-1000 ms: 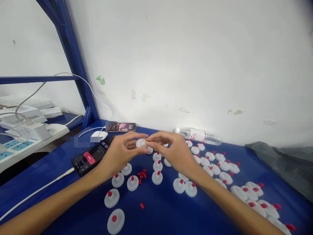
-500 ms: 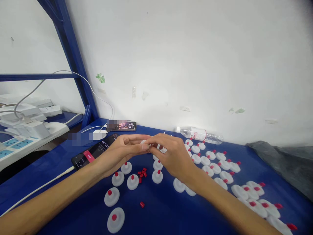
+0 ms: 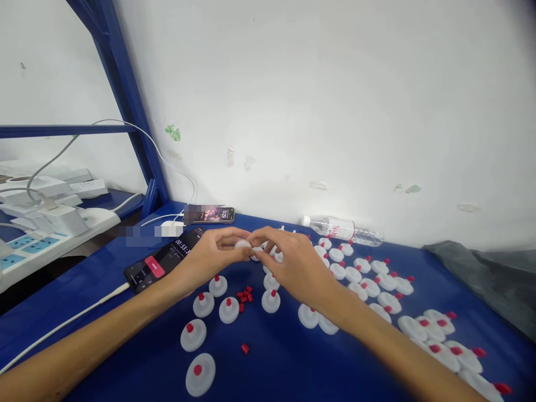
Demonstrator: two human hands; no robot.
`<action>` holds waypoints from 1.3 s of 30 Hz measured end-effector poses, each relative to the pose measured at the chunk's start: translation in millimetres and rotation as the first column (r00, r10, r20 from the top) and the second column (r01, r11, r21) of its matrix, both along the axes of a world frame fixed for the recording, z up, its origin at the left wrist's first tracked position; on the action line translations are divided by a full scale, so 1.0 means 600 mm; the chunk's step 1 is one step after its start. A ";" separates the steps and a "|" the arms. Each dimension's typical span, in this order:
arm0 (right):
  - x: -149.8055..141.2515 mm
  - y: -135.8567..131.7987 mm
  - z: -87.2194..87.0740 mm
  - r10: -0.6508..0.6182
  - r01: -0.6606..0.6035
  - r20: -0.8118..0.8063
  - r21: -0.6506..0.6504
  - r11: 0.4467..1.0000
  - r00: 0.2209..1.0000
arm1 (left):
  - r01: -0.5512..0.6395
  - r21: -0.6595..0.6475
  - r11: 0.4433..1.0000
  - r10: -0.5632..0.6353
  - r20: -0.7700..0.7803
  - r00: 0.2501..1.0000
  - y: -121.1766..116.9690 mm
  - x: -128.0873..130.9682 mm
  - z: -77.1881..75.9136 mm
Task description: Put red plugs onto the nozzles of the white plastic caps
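My left hand (image 3: 209, 259) pinches a small white round cap (image 3: 242, 244) above the blue table (image 3: 125, 346). My right hand (image 3: 293, 262) meets it from the right, fingertips closed on the same cap. Below the hands stand several white caps with red tips (image 3: 228, 310). A small pile of loose red plugs (image 3: 245, 293) lies between them, and one single red plug (image 3: 245, 349) lies nearer to me. Many more white caps with red tips (image 3: 377, 285) spread to the right.
A black phone (image 3: 161, 260) showing a timer lies left of my hands, with a white cable. A second phone (image 3: 209, 214) rests by the wall. A plastic water bottle (image 3: 341, 229) lies at the back. Power strips (image 3: 37, 234) sit far left; grey cloth (image 3: 481, 273) far right.
Both hands have sunk a little toward the table and my right fingers have closed more tightly over the white cap. The view has shifted slightly.
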State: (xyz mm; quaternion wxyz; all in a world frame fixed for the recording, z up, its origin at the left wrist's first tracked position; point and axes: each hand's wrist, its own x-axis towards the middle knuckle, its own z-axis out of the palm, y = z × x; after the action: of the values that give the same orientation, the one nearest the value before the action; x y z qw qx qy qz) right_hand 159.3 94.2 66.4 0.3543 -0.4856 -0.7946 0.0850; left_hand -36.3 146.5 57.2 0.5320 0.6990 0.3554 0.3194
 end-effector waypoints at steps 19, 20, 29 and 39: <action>0.014 0.013 -0.004 0.019 -0.019 -0.009 -0.011 1.000 1.000 | -0.091 0.491 0.866 0.254 -0.276 0.927 0.020 -0.009 -0.028; 0.011 0.009 0.000 0.010 -0.010 -0.049 -0.009 1.000 0.999 | -0.083 0.487 0.869 0.228 -0.246 0.942 0.016 -0.008 -0.023; -0.012 -0.013 0.024 -0.016 0.008 -0.367 -0.023 1.000 0.930 | 0.130 0.294 0.947 -0.145 0.030 0.989 -0.006 -0.009 0.004; -0.001 -0.014 0.023 -0.158 0.152 -0.078 -0.087 0.985 0.984 | -0.179 0.305 0.936 0.154 0.105 0.983 0.002 0.002 -0.006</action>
State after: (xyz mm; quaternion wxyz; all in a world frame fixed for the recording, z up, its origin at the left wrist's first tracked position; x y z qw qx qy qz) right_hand 158.6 85.9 80.3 0.3730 -0.5559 -0.7347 0.1097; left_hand -35.3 147.4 53.9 0.3994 0.7286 0.3367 0.4431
